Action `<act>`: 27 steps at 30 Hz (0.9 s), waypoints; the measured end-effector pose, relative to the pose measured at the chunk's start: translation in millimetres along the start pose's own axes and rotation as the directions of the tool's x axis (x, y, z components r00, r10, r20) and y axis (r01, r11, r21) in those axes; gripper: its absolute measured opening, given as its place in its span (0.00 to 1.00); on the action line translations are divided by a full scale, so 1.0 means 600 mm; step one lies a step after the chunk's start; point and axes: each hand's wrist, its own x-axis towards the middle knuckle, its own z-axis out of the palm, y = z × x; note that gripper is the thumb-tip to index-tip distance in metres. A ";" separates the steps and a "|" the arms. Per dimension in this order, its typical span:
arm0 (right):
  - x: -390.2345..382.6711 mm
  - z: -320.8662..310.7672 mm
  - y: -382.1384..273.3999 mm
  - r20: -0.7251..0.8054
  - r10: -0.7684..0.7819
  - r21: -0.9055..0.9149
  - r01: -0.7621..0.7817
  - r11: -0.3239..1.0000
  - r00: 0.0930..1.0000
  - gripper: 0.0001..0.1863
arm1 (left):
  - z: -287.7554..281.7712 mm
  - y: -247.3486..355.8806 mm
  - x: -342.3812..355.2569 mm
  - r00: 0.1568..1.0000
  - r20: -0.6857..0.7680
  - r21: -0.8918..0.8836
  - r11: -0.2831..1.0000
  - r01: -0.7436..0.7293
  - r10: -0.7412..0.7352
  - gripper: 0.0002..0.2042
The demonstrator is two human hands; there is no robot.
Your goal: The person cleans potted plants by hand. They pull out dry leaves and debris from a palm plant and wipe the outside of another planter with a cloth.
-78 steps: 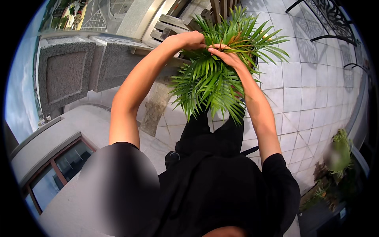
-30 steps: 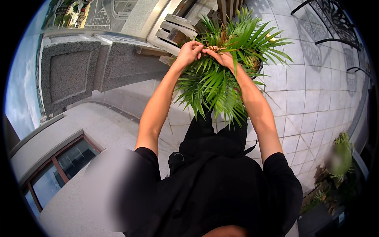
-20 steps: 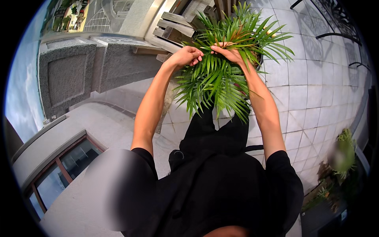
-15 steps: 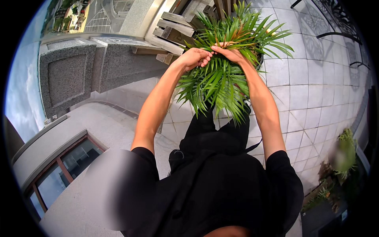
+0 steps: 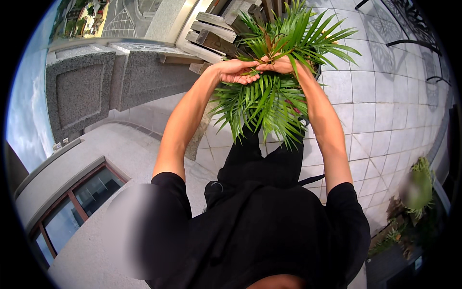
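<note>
A bushy palm-like plant (image 5: 269, 103) with long narrow green leaves spreads in front of my legs, a few brown blades among them. My right hand (image 5: 280, 65) is bent in over its middle, fingers closed on a leaf, some blades hiding part of it. Beside it, my left hand (image 5: 237, 72) is turned palm up, with its thumb stretched toward the right fingertips and its other fingers loosely curled and apart from the thumb. I see nothing gripped in the left hand. The plant's pot is mostly hidden beneath the foliage.
Weathered wooden slats (image 5: 214, 36) stand just behind the plant to the left, beside a granite parapet (image 5: 144, 79). Pale floor tiles (image 5: 363, 115) stretch to the right. A black metal frame (image 5: 414, 45) stands at the far right, and another plant (image 5: 418, 185) lower down.
My left hand has gone from a closed pinch to palm up with loosened fingers. The right hand has turned inward among the leaves. Some blades have shifted.
</note>
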 end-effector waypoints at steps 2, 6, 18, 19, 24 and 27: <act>0.004 0.012 0.024 -0.035 -0.125 0.185 0.129 0.974 0.992 0.21 | -0.002 -0.006 0.001 0.998 -0.060 -0.005 1.000 -0.013 0.012 0.18; 0.025 0.040 0.016 0.078 0.062 0.946 -0.093 0.309 0.995 0.11 | -0.025 -0.029 -0.003 1.000 -0.006 -0.099 0.995 -0.029 0.029 0.17; 0.021 0.036 -0.049 0.090 0.335 0.360 -0.344 0.867 0.938 0.15 | -0.019 -0.041 -0.011 0.999 0.000 -0.065 0.997 -0.041 0.041 0.15; 0.021 0.038 -0.042 0.095 0.361 0.410 -0.367 0.835 0.928 0.15 | -0.016 -0.039 -0.009 0.999 -0.021 -0.053 0.997 -0.048 0.047 0.14; 0.022 0.044 0.002 0.070 0.362 0.492 -0.348 0.798 0.929 0.15 | 0.003 -0.033 -0.005 0.983 -0.144 0.175 0.980 -0.090 0.116 0.11; 0.022 0.037 0.015 0.109 0.352 0.470 -0.361 0.806 0.929 0.13 | 0.030 -0.031 -0.012 0.960 -0.200 0.345 0.931 -0.117 0.195 0.11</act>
